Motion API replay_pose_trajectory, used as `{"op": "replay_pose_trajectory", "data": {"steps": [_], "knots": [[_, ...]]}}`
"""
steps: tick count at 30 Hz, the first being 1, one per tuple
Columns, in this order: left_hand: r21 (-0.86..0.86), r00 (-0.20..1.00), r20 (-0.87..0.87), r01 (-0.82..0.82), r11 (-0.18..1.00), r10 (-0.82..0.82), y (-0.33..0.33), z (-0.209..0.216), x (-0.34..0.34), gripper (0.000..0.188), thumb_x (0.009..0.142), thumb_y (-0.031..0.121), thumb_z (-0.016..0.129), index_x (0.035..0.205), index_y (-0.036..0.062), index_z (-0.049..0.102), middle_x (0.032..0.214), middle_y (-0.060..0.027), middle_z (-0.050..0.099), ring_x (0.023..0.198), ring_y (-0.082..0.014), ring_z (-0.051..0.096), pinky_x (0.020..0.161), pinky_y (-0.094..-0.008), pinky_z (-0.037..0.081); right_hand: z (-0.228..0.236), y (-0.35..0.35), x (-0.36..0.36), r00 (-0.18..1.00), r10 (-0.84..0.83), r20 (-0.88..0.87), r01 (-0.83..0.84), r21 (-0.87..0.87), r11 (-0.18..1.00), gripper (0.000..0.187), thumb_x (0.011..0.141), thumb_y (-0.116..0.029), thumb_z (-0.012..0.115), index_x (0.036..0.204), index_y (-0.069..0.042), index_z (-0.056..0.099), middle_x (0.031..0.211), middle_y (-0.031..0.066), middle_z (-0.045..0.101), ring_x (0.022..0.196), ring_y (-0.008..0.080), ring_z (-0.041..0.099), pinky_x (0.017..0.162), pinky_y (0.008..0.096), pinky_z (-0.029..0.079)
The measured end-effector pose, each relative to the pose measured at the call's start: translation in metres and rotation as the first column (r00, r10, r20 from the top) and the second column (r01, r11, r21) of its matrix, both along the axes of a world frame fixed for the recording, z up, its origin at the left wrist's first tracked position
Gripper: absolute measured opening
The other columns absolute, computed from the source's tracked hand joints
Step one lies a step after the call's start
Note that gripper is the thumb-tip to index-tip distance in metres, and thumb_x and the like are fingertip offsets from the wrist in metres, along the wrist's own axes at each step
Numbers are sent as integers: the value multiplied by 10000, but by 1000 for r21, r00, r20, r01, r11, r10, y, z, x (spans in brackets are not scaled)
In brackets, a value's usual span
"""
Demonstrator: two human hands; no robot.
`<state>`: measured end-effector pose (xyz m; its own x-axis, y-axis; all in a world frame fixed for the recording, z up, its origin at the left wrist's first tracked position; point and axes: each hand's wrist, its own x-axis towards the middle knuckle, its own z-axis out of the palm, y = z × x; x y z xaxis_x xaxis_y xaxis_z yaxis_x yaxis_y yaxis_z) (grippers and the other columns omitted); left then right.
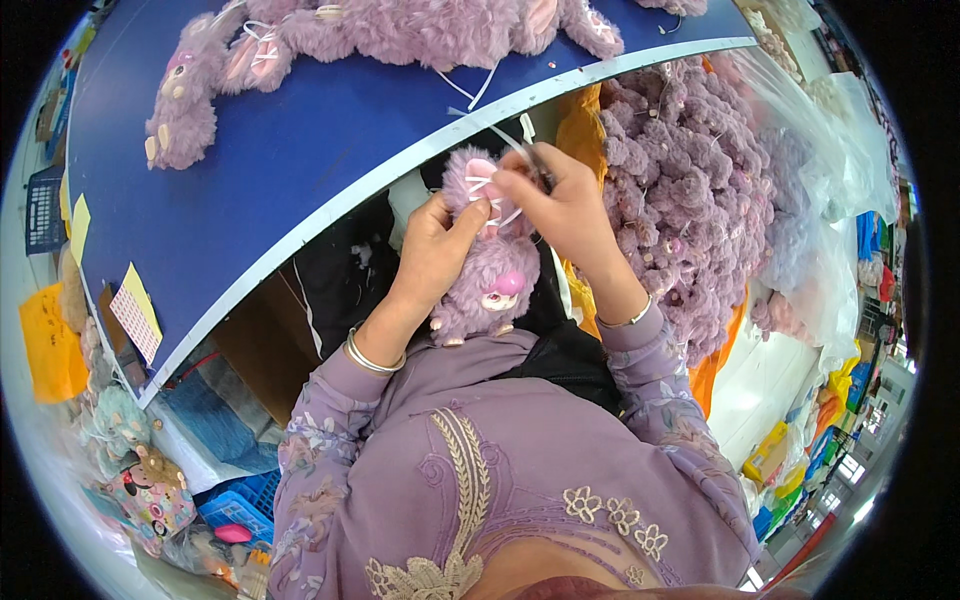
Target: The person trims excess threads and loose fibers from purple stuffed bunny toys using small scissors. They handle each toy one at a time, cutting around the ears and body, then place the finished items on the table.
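A fluffy purple plush toy [490, 262] with a pink nose rests upside down against my lap, its long pink-lined ear [480, 178] pointing to the table. White lacing [478, 182] crosses the ear's pink lining. My left hand [436, 248] is closed round the ear's base, thumb on top. At the ear's other side my right hand [570, 208] is closed, thumb and finger at the lacing. A slim tool with a dark part [543, 174] sticks out of its fingers, along with a pale strip; its exact kind is partly hidden.
The blue table [290, 150] with a pale edge lies ahead, bearing several purple plush toys [400, 32]. To the right is a large heap of purple plush pieces [690, 190] beside clear plastic sheeting [835, 150]. A blue basket [240, 508] stands at lower left.
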<state>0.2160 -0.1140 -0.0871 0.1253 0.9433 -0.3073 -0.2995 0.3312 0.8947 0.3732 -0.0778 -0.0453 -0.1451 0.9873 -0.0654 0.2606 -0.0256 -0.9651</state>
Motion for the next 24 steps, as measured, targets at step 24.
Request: {"op": "replay_pose_trajectory", "data": {"steps": [24], "knots": [[88, 1000, -4, 7, 996, -7, -4, 4, -8, 213, 907, 142, 600, 1050, -13, 632, 923, -15, 642, 801, -56, 571, 716, -231, 484, 31, 3, 9, 936, 179, 304, -245, 193, 950, 122, 785, -46, 658, 886, 12, 623, 822, 124, 609, 740, 252, 621, 657, 327, 487]]}}
